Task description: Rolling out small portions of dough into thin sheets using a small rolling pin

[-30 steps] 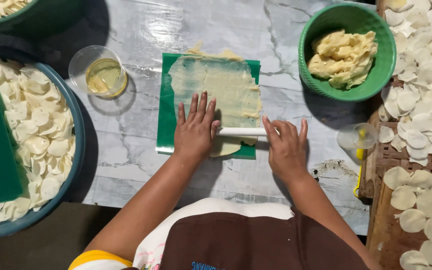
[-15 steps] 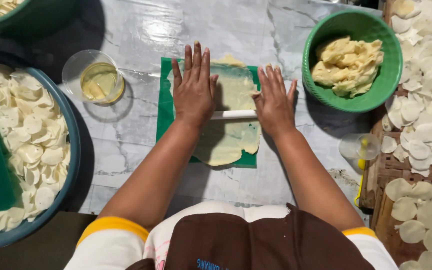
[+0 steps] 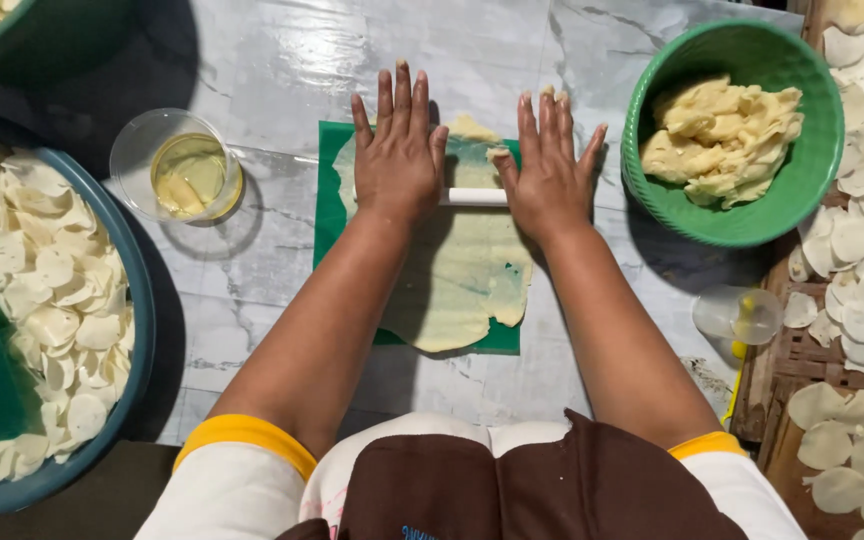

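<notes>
A thin sheet of pale yellow dough [image 3: 467, 275] lies spread over a green mat [image 3: 330, 215] on the marble table. Across its far part rests a white rolling pin [image 3: 474, 196]. My left hand [image 3: 398, 150] presses flat on the pin's left end, fingers straight and pointing away from me. My right hand [image 3: 549, 165] lies flat on the pin's right end the same way. Only the short middle stretch of the pin shows between the two palms.
A green bowl [image 3: 812, 190] of dough scraps stands right of the mat. A clear cup of yellow oil [image 3: 182, 170] stands to the left. A blue basin [image 3: 137, 330] holds several cut dough rounds; more rounds lie on a woven tray [image 3: 797, 355] at right.
Both hands have rolled the pin away from me, from the mat's near edge to its far part. The dough sheet now stretches out longer toward me.
</notes>
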